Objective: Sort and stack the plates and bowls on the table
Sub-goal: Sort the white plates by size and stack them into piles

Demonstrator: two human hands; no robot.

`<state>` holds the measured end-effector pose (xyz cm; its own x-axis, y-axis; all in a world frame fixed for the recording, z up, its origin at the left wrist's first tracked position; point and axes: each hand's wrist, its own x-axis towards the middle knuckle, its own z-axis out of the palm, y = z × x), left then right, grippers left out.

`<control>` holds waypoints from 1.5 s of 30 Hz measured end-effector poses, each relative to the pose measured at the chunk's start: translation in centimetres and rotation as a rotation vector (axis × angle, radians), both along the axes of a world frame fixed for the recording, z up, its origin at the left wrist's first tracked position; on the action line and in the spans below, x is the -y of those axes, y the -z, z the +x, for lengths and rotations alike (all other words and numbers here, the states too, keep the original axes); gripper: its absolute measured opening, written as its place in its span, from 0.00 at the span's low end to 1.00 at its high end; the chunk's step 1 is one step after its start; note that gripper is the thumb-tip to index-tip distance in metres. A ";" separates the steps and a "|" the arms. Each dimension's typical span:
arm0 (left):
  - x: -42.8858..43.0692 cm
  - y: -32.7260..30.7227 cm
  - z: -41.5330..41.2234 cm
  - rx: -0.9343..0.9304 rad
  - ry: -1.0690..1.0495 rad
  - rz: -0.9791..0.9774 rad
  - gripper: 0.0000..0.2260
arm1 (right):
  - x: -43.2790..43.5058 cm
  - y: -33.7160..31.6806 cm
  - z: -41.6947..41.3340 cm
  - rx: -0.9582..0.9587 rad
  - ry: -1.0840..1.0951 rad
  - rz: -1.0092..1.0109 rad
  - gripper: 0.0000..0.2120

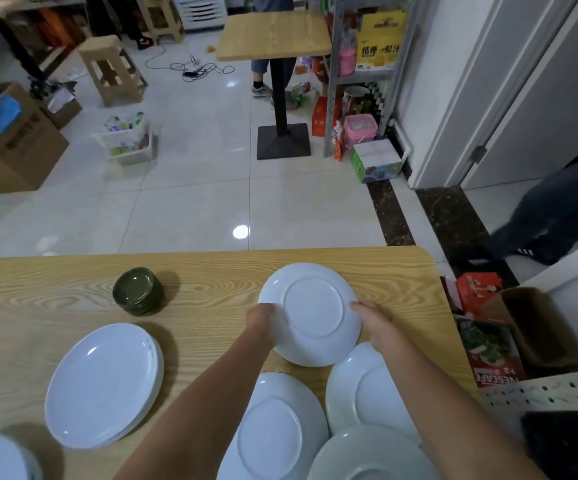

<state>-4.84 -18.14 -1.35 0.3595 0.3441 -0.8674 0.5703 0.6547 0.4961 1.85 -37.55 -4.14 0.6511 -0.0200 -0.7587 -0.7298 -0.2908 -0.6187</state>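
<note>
gripping an upturned white plate point(310, 313) between both hands, left hand point(261, 318) and right hand point(372, 320).

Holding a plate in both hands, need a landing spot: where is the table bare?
Bare table lies left of the green bowls, and between those bowls and the held plate. The far right corner past that plate is bare too. Crowded: near right, where three upside-down plates lie packed together.

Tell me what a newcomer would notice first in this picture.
First, the upside-down white plate, held at its edges by the left hand and right hand over the wooden table, right of centre. Next, the stack of face-up white plates at the left, and the small pile of dark green bowls behind it.
</note>
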 end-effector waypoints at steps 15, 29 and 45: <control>-2.5 -7.0 -4.7 0.380 -0.099 0.307 0.06 | -1.9 -7.2 -2.3 -0.333 0.251 0.445 0.40; -17.9 -14.3 -18.7 0.570 -0.182 0.334 0.13 | -17.9 -12.8 -11.4 0.045 -0.244 0.440 0.11; -36.9 -7.4 -41.6 0.120 -0.313 0.558 0.13 | -41.8 -9.2 -29.4 0.168 -0.681 0.055 0.12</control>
<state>-46.45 18.75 6.10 0.2529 0.8352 -0.4884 0.3138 0.4067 0.8580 -27.56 4.28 5.10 0.6133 0.4694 -0.6353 -0.2900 -0.6143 -0.7339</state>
